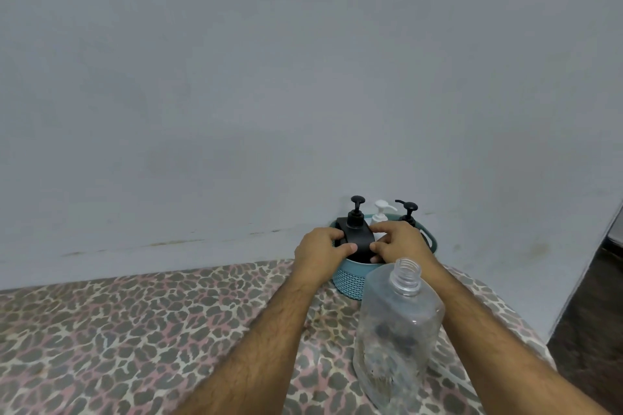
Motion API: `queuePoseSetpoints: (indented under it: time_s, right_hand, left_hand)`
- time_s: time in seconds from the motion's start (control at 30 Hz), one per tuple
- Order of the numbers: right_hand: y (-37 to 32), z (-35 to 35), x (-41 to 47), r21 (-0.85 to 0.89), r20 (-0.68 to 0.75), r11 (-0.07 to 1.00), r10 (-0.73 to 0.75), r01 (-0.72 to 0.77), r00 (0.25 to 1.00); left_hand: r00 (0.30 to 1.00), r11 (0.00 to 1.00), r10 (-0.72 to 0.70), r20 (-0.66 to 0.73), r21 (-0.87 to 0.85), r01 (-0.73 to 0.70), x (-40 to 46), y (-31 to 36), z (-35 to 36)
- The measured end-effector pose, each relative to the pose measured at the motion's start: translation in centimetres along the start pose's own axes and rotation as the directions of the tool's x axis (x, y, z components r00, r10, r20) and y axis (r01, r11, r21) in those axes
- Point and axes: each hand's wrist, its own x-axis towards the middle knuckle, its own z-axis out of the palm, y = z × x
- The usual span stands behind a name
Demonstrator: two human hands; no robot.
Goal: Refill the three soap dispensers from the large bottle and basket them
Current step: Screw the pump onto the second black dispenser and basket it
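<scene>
Bottle [396, 340]: clear, uncapped, looks near empty; stands nearer than both grips, on the table [135, 330]; long axis upright, neck up.
Basket [350, 283]: teal, below the grips; white and black pumps behind them.
Black dispenser [358, 235]: between the grips, upright, nozzle direction unclear. Left hand [320, 246] and right hand [401, 241] pinch its sides. Advice: lower straight, keep vertical.

The clear large bottle [397, 333] stands before the basket [347, 283], blocking the near right approach; left tabletop [118, 330] lies open.
</scene>
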Motion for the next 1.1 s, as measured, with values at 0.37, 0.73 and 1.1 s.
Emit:
queuePoseSetpoints:
  time_s: [0.37,0.73,1.1]
  right_hand:
    - [0.8,0.9,1.0,-0.539,0.157,0.825,-0.103,0.172,0.982]
    - [1.0,-0.3,-0.3,-0.251,0.048,0.946,-0.199,0.205,0.979]
    - [1.9,-2.9,-10.2,0.475,-0.327,0.867,0.013,0.152,0.945]
  left_hand:
    - [0.995,0.994,0.042,-0.093,0.105,-0.032,-0.9,0.3,-0.2]
    - [0.986,0.913,0.167,-0.012,0.38,-0.15,-1.4,0.5,-0.5]
    - [0.997,0.935,0.072,-0.032,-0.345,-0.079,-9.5,0.0,-0.9]
